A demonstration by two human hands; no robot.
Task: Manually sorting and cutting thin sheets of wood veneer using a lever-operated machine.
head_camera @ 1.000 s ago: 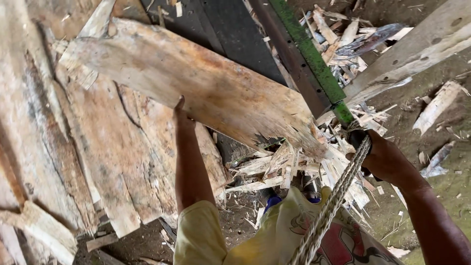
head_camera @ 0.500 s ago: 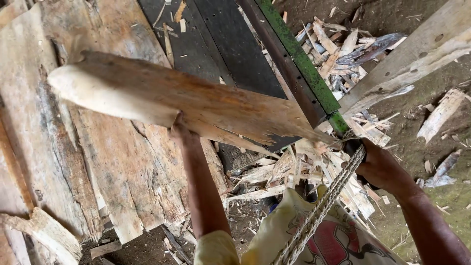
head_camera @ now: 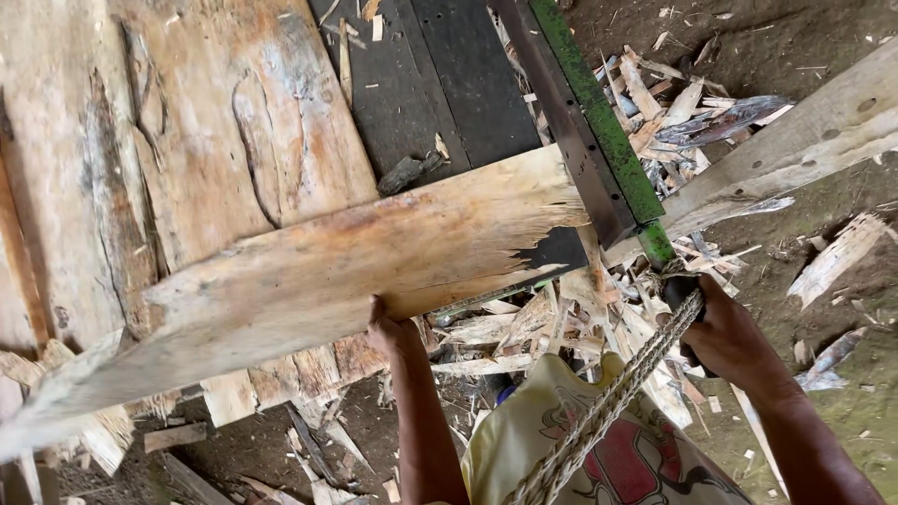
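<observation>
Here, seen from the head camera looking down: the left hand (head_camera: 391, 332) grips the near edge of a long pale wood slab (head_camera: 309, 271), fingers curled up under it, thumb side against the rim. The slab runs crosswise above that hand, its far end ragged and splintered where it meets the lever blade (head_camera: 571, 140), a dark bar with a green-painted upper edge that slants away up and to the left of the right hand. The right hand (head_camera: 725, 337) is clenched around the dark handle end of that blade, just below the green part. A braided rope (head_camera: 617, 393) runs from beside the right hand down toward the body, crossing a yellow printed shirt (head_camera: 599, 449) between the two forearms.

Beyond the left hand, under the slab, lie broad weathered planks (head_camera: 215, 131) and a dark board (head_camera: 440, 84). Between the hands and past the right hand sits a heap of split wood slivers (head_camera: 561, 318), more of them scattered further out on the dirt ground (head_camera: 804, 37). A pale beam (head_camera: 804, 140) slants above the right hand, apart from it.
</observation>
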